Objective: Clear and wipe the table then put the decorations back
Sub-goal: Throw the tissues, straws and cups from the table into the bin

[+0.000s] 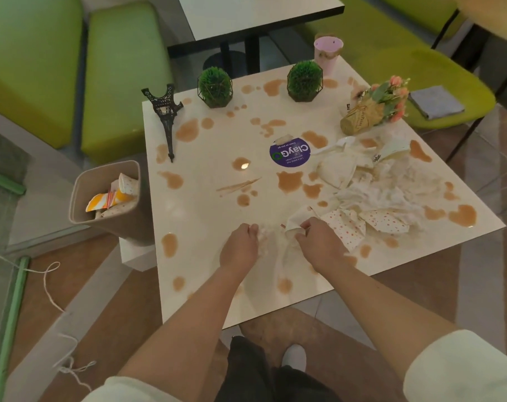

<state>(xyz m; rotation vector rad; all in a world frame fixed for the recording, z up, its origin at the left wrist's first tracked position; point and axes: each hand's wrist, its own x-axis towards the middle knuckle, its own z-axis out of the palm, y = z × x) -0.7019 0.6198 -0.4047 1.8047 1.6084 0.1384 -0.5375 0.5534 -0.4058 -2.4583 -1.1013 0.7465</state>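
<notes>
White square table (205,256) in front of the person, brown spill patches all over it. Green bench seats (121,82) beyond and left of the hands, green chair (449,74) far right with a grey folded cloth (436,101) on its seat. Beige bin (107,198) stands on the floor just left of the left hand, against the table edge, crumpled paper cups inside. Pile of crumpled tissues and paper trash (379,192) spreads right of and beyond the right hand, with dotted paper cups (348,227) touching that hand's far side. Decorations well beyond both hands: Eiffel tower model (166,120) tilted at far left, two green plant balls in wire frames (216,87) (304,81) at the far edge, pink cup (328,53) at the far corner, flower bouquet (377,107) lying on its side far right. Purple round sticker (290,153) sits mid-table, beyond the right hand. Left hand (240,248) has curled fingers pinching a small tissue scrap (263,230). Right hand (319,245) grips a crumpled white paper (297,221) at the near end of the pile. Hands near each other, apart.
</notes>
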